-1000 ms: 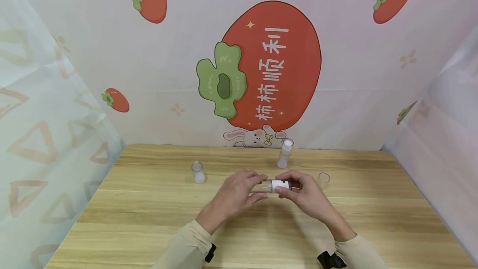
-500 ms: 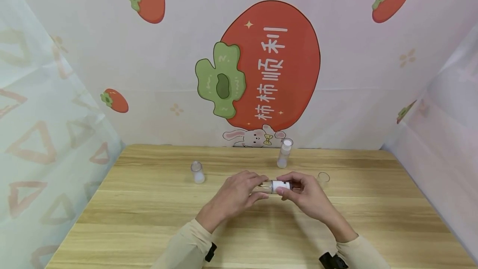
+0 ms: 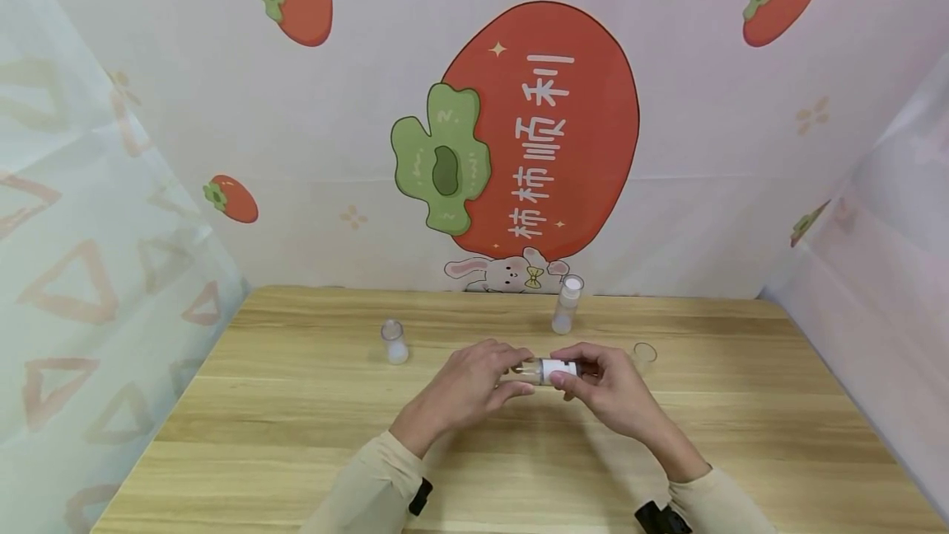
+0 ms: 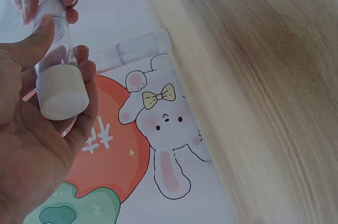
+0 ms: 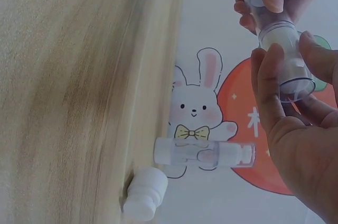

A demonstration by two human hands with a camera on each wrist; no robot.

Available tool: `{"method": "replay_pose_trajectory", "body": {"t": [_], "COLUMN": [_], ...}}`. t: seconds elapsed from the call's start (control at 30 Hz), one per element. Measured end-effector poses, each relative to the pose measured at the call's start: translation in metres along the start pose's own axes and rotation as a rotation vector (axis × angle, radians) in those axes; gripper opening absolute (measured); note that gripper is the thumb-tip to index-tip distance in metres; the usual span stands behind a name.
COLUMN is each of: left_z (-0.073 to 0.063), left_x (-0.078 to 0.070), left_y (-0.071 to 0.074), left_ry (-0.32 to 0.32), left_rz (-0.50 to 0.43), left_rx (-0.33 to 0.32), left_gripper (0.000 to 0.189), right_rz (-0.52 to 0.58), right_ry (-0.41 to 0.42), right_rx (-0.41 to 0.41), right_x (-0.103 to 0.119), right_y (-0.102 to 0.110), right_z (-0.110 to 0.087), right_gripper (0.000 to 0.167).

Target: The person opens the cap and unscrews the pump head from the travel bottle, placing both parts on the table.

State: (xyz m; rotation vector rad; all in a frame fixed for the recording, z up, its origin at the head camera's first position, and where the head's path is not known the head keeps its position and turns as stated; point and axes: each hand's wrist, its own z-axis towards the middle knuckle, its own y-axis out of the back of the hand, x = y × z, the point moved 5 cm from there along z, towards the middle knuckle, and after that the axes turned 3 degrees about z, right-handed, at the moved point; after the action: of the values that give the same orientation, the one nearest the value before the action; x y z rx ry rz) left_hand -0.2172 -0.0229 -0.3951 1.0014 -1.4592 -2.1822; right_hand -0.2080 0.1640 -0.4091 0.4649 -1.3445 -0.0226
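A small see-through bottle [image 3: 528, 371] with a white collar lies sideways between my two hands in the head view. My left hand [image 3: 474, 377] holds its clear body, thumb and fingers around it; the white base [image 4: 62, 92] shows near the palm in the left wrist view. My right hand [image 3: 611, 386] grips the white collar [image 5: 280, 42] at the other end with thumb and fingertips. Beyond that collar a clear open-looking end [image 5: 297, 87] points towards the right palm. Part of the bottle is hidden behind the fingers.
On the wooden table [image 3: 296, 435], a short clear container with white inside [image 3: 395, 342] stands at left. A taller bottle [image 3: 567, 304] stands upright at the back, and a clear cup-like cap [image 3: 644, 353] at right. The right wrist view shows a stubby white piece [image 5: 145, 193].
The hands and the bottle stay almost in place; my right thumb has shifted slightly along the white collar. The other things on the table have not moved.
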Motion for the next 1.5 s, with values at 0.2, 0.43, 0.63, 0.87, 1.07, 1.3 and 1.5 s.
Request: {"method": "replay_pose_trajectory", "body": {"t": [0.2, 0.43, 0.63, 0.87, 1.07, 1.3, 1.5], "left_z": [0.0014, 0.0024, 0.0022, 0.0029, 0.0038, 0.0037, 0.0013], "left_x": [0.0014, 0.0024, 0.0035, 0.0032, 0.0029, 0.0028, 0.0021], "left_y": [0.0006, 0.0014, 0.0006, 0.0028, 0.0051, 0.0042, 0.0045], "left_ry": [0.009, 0.006, -0.003, -0.003, -0.007, 0.000, 0.000], "left_rz": [-0.009, -0.029, -0.065, -0.110, -0.120, -0.126, -0.104], "left_rx": [0.020, 0.018, 0.012, 0.029, 0.036, 0.039, 0.002], "left_gripper": [0.037, 0.036, 0.032, 0.029, 0.029, 0.028, 0.029], "right_rz": [-0.004, -0.006, 0.001, -0.004, -0.007, 0.001, 0.007], "right_ry": [0.007, 0.007, 0.019, 0.014, 0.022, 0.008, -0.007], "right_rx": [0.000, -0.007, -0.015, -0.011, -0.015, -0.011, -0.005], "right_x": [0.0010, 0.0037, 0.0048, 0.0060, 0.0062, 0.0059, 0.0057], "right_y": [0.0001, 0.0008, 0.0001, -0.0002, 0.0000, -0.0005, 0.0006], "right_z": [-0.0009, -0.0008, -0.0015, -0.0008, 0.0000, -0.0008, 0.0003], "right_gripper": [0.020, 0.020, 0.020, 0.021, 0.021, 0.022, 0.023]}}
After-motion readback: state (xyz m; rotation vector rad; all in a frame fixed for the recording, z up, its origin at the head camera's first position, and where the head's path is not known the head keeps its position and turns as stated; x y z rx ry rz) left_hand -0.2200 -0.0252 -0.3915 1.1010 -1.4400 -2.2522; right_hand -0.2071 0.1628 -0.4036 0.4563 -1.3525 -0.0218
